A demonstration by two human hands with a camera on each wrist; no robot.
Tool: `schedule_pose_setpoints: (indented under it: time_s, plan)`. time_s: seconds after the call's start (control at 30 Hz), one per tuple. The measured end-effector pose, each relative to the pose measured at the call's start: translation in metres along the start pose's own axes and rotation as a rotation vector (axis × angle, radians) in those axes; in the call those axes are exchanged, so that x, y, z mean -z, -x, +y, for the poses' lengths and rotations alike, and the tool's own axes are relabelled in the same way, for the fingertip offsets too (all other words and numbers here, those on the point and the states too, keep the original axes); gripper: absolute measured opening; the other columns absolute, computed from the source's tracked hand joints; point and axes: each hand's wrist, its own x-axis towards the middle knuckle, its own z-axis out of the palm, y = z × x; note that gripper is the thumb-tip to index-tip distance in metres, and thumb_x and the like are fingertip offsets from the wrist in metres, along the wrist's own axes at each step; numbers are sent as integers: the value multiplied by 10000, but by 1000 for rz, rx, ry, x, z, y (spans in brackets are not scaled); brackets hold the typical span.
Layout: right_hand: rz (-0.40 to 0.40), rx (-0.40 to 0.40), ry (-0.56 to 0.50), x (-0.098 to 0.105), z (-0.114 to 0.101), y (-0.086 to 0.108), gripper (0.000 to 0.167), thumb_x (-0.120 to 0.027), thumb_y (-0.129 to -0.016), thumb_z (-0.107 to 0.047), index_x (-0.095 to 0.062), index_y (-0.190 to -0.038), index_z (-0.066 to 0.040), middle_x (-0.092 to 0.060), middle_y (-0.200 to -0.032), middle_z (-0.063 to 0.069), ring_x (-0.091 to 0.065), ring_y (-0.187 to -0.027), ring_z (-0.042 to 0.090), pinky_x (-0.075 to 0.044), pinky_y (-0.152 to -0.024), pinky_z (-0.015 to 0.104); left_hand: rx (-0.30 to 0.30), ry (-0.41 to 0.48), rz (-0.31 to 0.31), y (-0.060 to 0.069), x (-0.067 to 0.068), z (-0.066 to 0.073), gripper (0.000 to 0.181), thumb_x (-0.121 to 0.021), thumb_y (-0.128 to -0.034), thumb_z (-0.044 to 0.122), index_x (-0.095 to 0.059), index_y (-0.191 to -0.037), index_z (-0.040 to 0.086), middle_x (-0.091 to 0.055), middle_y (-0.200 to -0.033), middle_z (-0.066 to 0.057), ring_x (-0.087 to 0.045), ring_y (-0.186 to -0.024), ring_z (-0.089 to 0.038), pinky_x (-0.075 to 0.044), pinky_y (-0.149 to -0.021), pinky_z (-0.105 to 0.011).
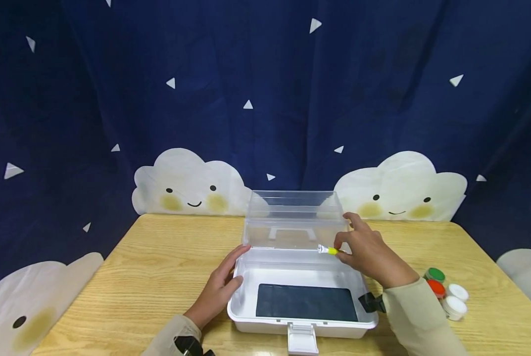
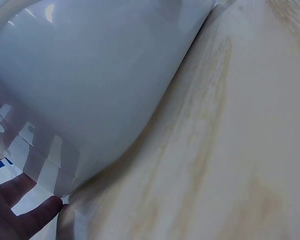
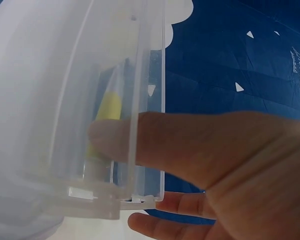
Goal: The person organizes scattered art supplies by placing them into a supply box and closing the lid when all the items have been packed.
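A white plastic case [image 1: 301, 326] with its clear lid [image 1: 292, 210] tipped back stands on the table, a flat dark rectangle [image 1: 307, 302] lying inside it. Between thumb and fingers, my right hand [image 1: 368, 252] pinches a small yellow and white tube [image 1: 327, 249] over the back of the case, in front of the raised lid. The right wrist view shows the tube [image 3: 109, 107] through the lid's clear side wall. My left hand [image 1: 218, 287] rests at the case's left side, fingers extended toward the hinge corner; its fingertips [image 2: 52, 202] touch the case in the left wrist view.
Right of the case, beside my right forearm, small jars stand together: one green-topped [image 1: 435, 274], one red-topped [image 1: 436, 288] and two white ones [image 1: 455, 306]. A latch [image 1: 303, 338] hangs down at the case's front. Behind the wooden table [image 1: 158, 267] hangs a dark blue curtain [image 1: 212, 123].
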Motion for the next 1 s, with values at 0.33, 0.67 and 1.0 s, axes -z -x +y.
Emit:
schedule_pose_setpoints:
  time_s: [0.33, 0.67, 1.0]
  plan:
    - [-3, -9, 1, -1, 0, 0, 119, -837, -724, -135, -749, -770, -201, -353, -1435, 272, -467, -1182, 486, -442, -862, 656, -19, 1, 2, 0, 0, -1, 634, -447, -884, -131, -371, -1477, 81, -285, -1548, -143, -289, -1400, -289, -339, -1043, -513]
    - [-1, 2, -4, -1, 0, 1, 123, -837, -718, -113, -751, -765, -187, -349, -1432, 283, -479, -1171, 491, -452, -863, 639, -30, 5, 7, 1, -1, -2, 643, -448, -876, -140, -380, -1472, 89, -291, -1544, -148, -301, -1393, -298, -343, -1034, -538]
    - [5, 23, -2, 0, 2, 2, 108, -819, -728, -89, -746, -750, -165, -349, -1420, 295, -506, -1142, 478, -467, -863, 608, -23, 4, 13, 1, -1, 1, 635, -448, -879, -136, -380, -1473, 79, -293, -1545, -140, -288, -1401, -284, -334, -1045, -526]
